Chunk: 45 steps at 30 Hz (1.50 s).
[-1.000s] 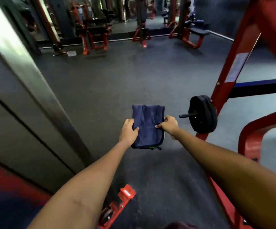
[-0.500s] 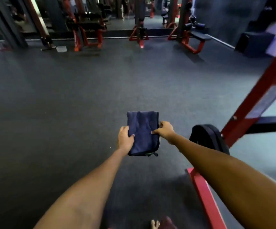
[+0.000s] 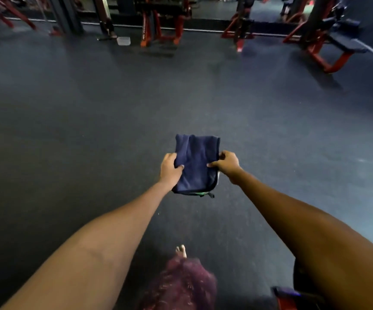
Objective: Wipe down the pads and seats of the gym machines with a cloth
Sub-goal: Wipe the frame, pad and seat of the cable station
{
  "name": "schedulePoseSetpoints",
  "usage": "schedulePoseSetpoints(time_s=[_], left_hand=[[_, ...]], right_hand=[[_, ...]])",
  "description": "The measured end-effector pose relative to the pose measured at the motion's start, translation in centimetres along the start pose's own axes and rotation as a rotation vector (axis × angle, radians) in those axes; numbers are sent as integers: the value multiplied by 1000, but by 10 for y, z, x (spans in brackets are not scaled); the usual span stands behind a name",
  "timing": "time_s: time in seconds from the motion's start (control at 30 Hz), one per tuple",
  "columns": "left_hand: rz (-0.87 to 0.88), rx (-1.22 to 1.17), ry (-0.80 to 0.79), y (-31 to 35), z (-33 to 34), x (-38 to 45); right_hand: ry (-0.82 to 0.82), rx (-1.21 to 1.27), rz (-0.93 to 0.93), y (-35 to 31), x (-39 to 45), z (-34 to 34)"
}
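i held a folded dark blue cloth (image 3: 195, 164) out front, my left hand (image 3: 169, 168) pinched its left edge, my right hand (image 3: 226, 163) pinched its right edge, dark rubber floor (image 3: 91, 119) below

Dim indoor light, with a cool bluish sheen on the floor (image 3: 270, 130) at right. Distant machines (image 3: 158, 21) were soft and slightly motion-blurred. Wide-angle distortion stretched the forearms at the lower corners; the patterned fabric (image 3: 181, 285) at bottom edge was out of focus.
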<state>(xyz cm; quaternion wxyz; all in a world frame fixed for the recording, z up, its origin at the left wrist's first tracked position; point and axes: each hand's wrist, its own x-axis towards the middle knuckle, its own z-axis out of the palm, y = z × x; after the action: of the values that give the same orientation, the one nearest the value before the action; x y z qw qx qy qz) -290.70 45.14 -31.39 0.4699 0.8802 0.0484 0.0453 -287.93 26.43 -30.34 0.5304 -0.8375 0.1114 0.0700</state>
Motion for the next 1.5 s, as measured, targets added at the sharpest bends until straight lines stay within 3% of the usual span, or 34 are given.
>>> schedulePoseSetpoints(time_s=[0.1, 0.3, 0.73, 1.1, 1.33, 1.5], left_hand=[[-10, -31, -54, 17, 8, 100], [-17, -161, -315, 62, 26, 249], [-99, -392, -229, 114, 166, 593], [-79, -420, -75, 158, 216, 853], [-120, -440, -80, 160, 268, 1044], [-51, -411, -139, 201, 298, 1184]], right_hand=[[35, 21, 22, -29, 92, -10], [138, 16, 35, -72, 218, -44], [185, 40, 1, -119, 549, -140], [106, -24, -100, -191, 819, -180], [115, -91, -104, -230, 999, -194], [179, -88, -72, -265, 1118, -225]])
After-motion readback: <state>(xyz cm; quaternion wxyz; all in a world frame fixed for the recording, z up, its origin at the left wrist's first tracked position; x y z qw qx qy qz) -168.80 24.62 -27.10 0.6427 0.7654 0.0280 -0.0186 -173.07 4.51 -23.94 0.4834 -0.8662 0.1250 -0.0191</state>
